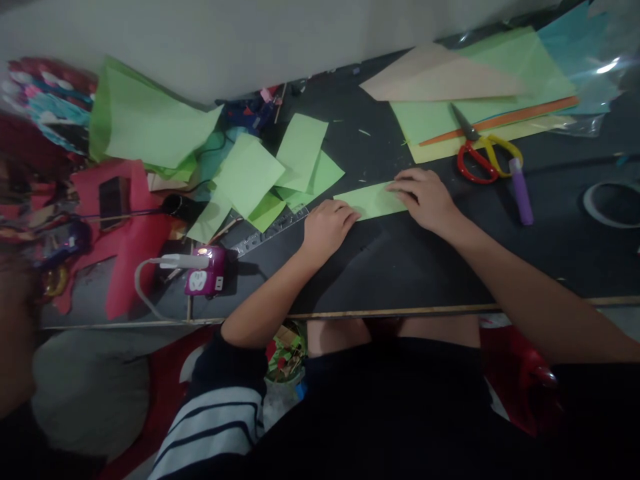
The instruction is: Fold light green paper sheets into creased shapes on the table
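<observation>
A light green paper strip (375, 197) lies flat on the dark tabletop in front of me. My left hand (327, 228) is on its left end, fingers together and curled down on the paper. At the opposite end, my right hand (424, 199) grips the strip between thumb and fingers, and its fingertips partly cover that end. A clear ruler (267, 233) lies left of my left hand, partly under loose green papers (247, 175). To the right of my right hand are scissors with red and yellow handles (477, 150) and a purple glue stick (522, 193).
A purple plug adapter (206, 270) with a white cable stands near the table's front edge. Large green sheets (150, 127) and red material (135, 247) crowd the left. More coloured sheets (450, 77) lie at the back right, and a tape roll (595, 207) sits far right. Another person's arm (15, 333) shows at far left.
</observation>
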`<state>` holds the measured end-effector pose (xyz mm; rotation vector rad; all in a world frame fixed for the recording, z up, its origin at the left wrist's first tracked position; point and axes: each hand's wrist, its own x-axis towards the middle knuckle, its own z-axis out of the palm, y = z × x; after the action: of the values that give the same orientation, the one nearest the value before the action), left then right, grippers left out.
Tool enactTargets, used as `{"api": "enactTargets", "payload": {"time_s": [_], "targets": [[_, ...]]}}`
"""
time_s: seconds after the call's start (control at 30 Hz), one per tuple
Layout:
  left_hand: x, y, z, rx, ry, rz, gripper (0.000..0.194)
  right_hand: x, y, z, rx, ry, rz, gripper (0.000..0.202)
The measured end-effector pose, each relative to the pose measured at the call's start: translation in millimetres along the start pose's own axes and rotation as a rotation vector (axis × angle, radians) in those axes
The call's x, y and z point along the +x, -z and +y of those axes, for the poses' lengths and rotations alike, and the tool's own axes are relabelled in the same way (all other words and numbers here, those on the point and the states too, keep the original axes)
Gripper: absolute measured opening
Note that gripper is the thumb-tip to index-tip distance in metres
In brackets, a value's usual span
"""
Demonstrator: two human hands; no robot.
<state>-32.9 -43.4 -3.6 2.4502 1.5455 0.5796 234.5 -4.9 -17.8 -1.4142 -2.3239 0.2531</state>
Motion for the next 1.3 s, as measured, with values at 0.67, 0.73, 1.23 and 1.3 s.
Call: {"api": "enactTargets", "payload": {"time_s": [0.67, 0.73, 1.23, 1.3], "targets": [[4, 14.7, -22, 0.021, -0.472, -0.467, 0.097, -1, 0, -17, -0.144, 0.0, 0.07, 0.047], [3, 11.9, -21, 0.037, -0.474, -0.457, 0.097, -2, 2, -31, -0.142, 0.072, 0.032, 0.051], [6, 11.3, -22, 0.041, -0.471, -0.484, 0.088, -54, 27, -28, -0.123, 0.097, -0.342, 0.082], [8, 11.7, -23, 0.048, -0.464, -0.486, 0.087, -55, 32, -30, -0.162, 0.072, -0.35, 0.082]]}}
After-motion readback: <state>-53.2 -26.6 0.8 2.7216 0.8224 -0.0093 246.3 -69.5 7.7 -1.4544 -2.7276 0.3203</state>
